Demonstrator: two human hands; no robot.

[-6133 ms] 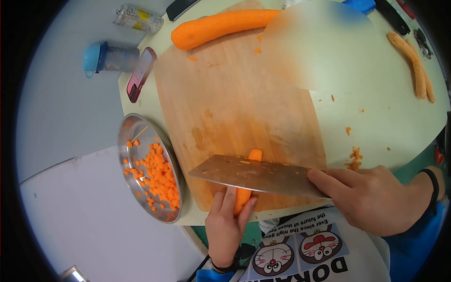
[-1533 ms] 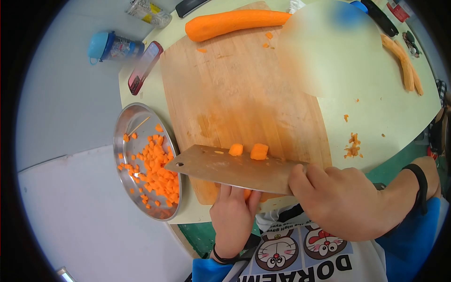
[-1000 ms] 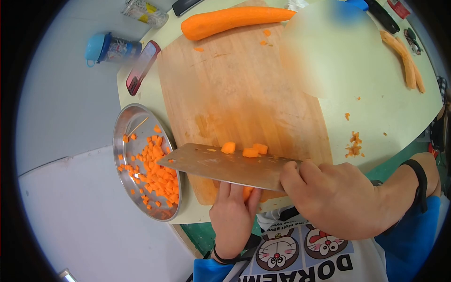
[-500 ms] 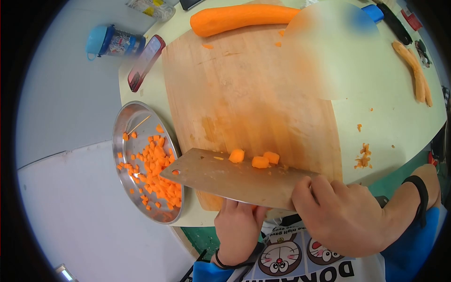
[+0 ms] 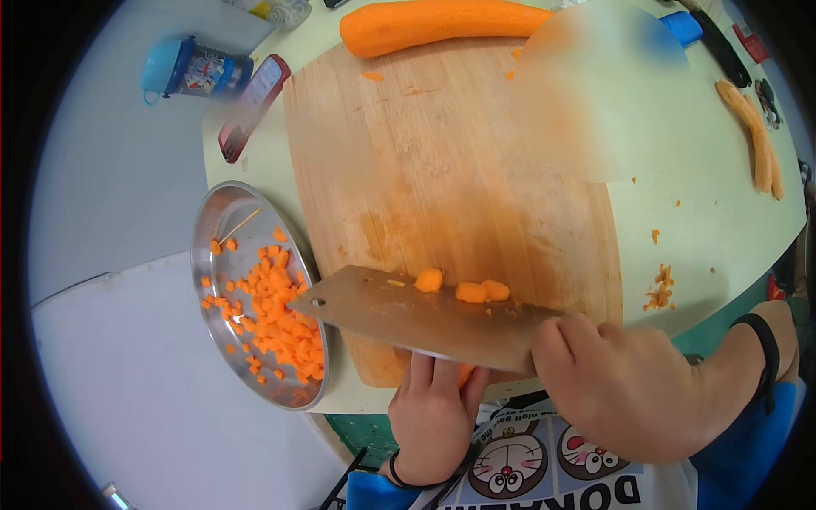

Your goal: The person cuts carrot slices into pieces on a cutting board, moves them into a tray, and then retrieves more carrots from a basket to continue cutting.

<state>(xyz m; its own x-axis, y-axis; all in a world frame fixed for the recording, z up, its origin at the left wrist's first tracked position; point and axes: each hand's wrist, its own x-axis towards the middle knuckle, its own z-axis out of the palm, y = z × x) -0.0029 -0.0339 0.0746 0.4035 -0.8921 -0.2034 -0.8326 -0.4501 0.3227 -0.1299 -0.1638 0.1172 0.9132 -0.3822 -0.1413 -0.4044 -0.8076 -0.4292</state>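
Note:
My right hand grips a steel cleaver by its handle end, with the blade across the near edge of the wooden cutting board. Three cut carrot pieces lie on the board just beyond the blade. My left hand holds a carrot stick at the board's near edge, mostly hidden behind the blade. A whole peeled carrot lies at the board's far edge.
A steel plate with several diced carrot bits stands left of the board. A phone and a blue-capped bottle lie at the far left. Carrot peels lie at the far right, with crumbs near the table's edge.
The stick has been cut into pieces that now lie beyond the blade. In the last second the cleaver has barely shifted; the view has drifted a little.

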